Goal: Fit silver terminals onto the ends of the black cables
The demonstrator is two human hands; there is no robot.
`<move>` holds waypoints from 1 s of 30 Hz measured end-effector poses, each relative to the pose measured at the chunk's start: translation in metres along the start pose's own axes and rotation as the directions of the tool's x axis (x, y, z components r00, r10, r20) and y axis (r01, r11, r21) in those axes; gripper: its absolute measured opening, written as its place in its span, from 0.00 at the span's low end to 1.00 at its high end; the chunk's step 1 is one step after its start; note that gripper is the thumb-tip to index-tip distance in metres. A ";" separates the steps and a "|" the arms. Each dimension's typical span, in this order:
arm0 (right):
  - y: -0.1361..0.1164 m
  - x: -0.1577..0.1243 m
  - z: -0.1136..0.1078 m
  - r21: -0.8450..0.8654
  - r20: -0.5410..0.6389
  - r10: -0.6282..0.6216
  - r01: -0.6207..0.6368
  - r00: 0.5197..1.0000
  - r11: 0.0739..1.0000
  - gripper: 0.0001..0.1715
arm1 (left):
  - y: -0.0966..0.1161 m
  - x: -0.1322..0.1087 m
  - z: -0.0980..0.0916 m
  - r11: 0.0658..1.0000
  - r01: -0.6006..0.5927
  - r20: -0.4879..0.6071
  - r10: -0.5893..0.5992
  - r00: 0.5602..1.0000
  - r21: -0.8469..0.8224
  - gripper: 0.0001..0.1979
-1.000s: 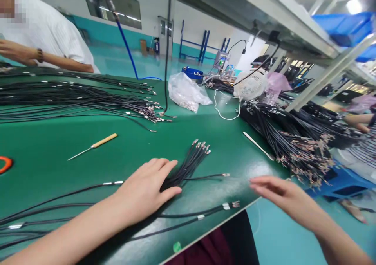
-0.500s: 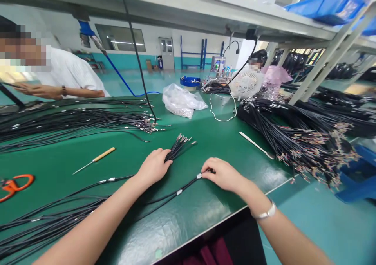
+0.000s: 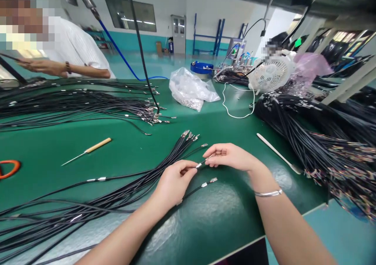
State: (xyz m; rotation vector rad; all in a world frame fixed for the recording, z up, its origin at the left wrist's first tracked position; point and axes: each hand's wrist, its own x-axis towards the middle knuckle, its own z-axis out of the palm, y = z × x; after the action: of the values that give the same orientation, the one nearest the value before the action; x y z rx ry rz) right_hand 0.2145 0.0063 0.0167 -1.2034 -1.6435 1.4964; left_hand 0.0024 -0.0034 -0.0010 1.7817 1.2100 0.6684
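Note:
My left hand [image 3: 178, 179] pinches a black cable [image 3: 200, 164] just behind the white label near its end. At the tip of that same cable, my right hand [image 3: 230, 155] closes thumb and fingers on the small end piece, which is mostly hidden. A second cable end [image 3: 205, 184] with a white label and metal terminal lies on the green table below my hands. Behind my left hand rests a bundle of black cables [image 3: 164, 164], its metal terminals fanned toward the back.
A wooden-handled awl [image 3: 98, 145] and orange-handled scissors [image 3: 10, 169] lie left. More cables [image 3: 117, 104] lie behind them. A plastic bag [image 3: 190, 87], a white fan [image 3: 270, 75], a white stick-like tool [image 3: 277, 152] and a big cable heap [image 3: 311, 124] stand back and right. A co-worker [image 3: 79, 49] is at far left.
My left hand has let go of the cable bundle and moved right and down to one labelled cable. The two cable ends, held together before, are now apart. The view has shifted.

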 end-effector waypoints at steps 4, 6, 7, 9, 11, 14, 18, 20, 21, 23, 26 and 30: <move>-0.004 -0.001 -0.003 -0.015 -0.092 -0.005 0.003 0.996 1.000 0.15 | -0.001 -0.003 -0.004 0.998 -0.064 -0.112 0.062 0.992 -0.014 0.06; -0.004 0.001 0.000 -0.006 -0.094 -0.022 0.022 0.995 1.000 0.13 | 0.001 -0.006 -0.006 0.994 -0.107 -0.152 0.110 0.982 0.025 0.06; -0.003 0.002 0.002 0.006 -0.096 -0.039 0.040 0.995 0.999 0.13 | 0.003 -0.007 -0.006 0.991 -0.126 -0.166 0.132 0.977 0.050 0.06; -0.003 0.003 0.006 0.039 -0.120 -0.070 0.075 0.990 0.996 0.12 | 0.006 -0.010 -0.008 0.983 -0.157 -0.189 0.173 0.967 0.098 0.06; -0.004 0.003 0.009 0.073 -0.148 -0.084 0.095 0.985 0.993 0.13 | 0.007 -0.011 -0.009 0.977 -0.172 -0.201 0.195 0.960 0.128 0.06; -0.007 0.002 0.010 0.107 -0.162 -0.105 0.123 0.981 0.987 0.13 | 0.006 -0.012 -0.009 0.975 -0.171 -0.202 0.197 0.959 0.140 0.06; -0.010 0.002 0.015 0.130 -0.165 -0.127 0.150 0.978 0.980 0.12 | 0.006 -0.012 -0.003 0.978 -0.201 -0.211 0.207 0.955 0.046 0.11; -0.011 0.001 0.019 0.127 -0.155 -0.134 0.154 0.979 0.980 0.11 | 0.010 -0.012 0.000 0.975 -0.220 -0.210 0.209 0.955 -0.034 0.13; -0.012 0.002 0.021 0.127 -0.146 -0.138 0.157 0.980 0.979 0.11 | 0.012 -0.012 0.002 0.972 -0.223 -0.210 0.205 0.956 -0.067 0.13; -0.012 0.002 0.025 0.133 -0.126 -0.144 0.161 0.981 0.978 0.10 | 0.015 -0.013 0.004 0.969 -0.224 -0.224 0.195 0.955 -0.109 0.11; -0.011 0.004 0.028 0.146 -0.131 -0.149 0.168 0.980 0.975 0.11 | 0.019 -0.014 0.005 0.969 -0.192 -0.252 0.149 0.956 -0.157 0.07; -0.008 0.006 0.030 0.095 -0.161 -0.163 0.180 0.973 0.979 0.12 | 0.021 -0.014 0.001 0.945 0.003 -0.132 -0.049 0.990 -0.328 0.08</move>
State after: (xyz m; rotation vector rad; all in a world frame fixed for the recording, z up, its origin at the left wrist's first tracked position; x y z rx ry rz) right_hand 0.1836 -0.0003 0.0180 -1.0604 -1.5039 1.3352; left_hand 0.0080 -0.0202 0.0175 1.4595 1.1353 0.9335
